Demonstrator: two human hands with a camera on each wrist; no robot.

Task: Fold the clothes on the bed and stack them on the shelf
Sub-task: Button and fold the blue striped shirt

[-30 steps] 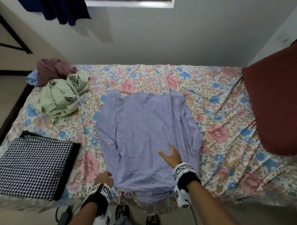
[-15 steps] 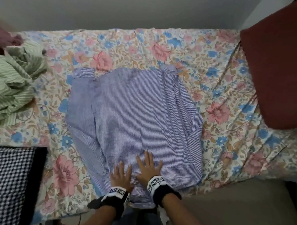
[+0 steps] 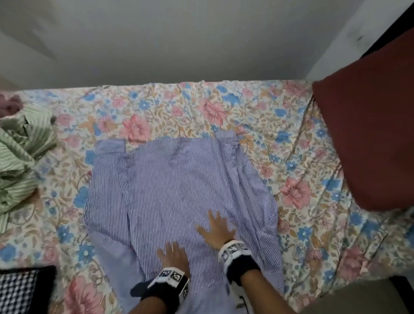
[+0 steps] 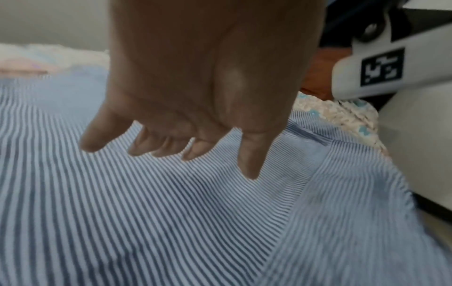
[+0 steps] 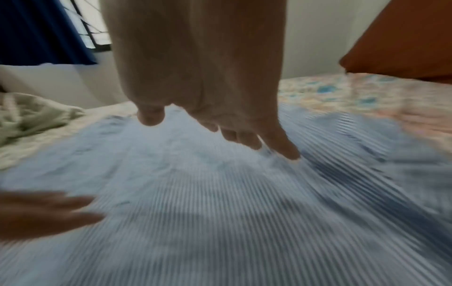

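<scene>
A blue-and-white striped shirt (image 3: 176, 191) lies flat on the floral bed (image 3: 297, 137), sleeves folded in along both sides. My left hand (image 3: 173, 252) lies flat on the shirt's near middle, fingers spread. My right hand (image 3: 216, 226) presses the cloth a little farther up and to the right, fingers straight. In the left wrist view the left hand (image 4: 171, 143) hovers just over the striped shirt (image 4: 171, 222). In the right wrist view the right hand (image 5: 220, 131) touches the shirt (image 5: 220, 212) with its fingertips; the picture is blurred.
A crumpled green striped garment (image 3: 13, 167) and a maroon one (image 3: 4, 103) lie at the bed's left. A folded black-and-white checked garment (image 3: 8, 293) sits at the near left corner. A large dark red pillow (image 3: 380, 128) fills the right side. A wall runs behind the bed.
Both hands came onto the shirt's near part; the right hand has since slid forward and rightward over the cloth. The head view dropped and shifted right.
</scene>
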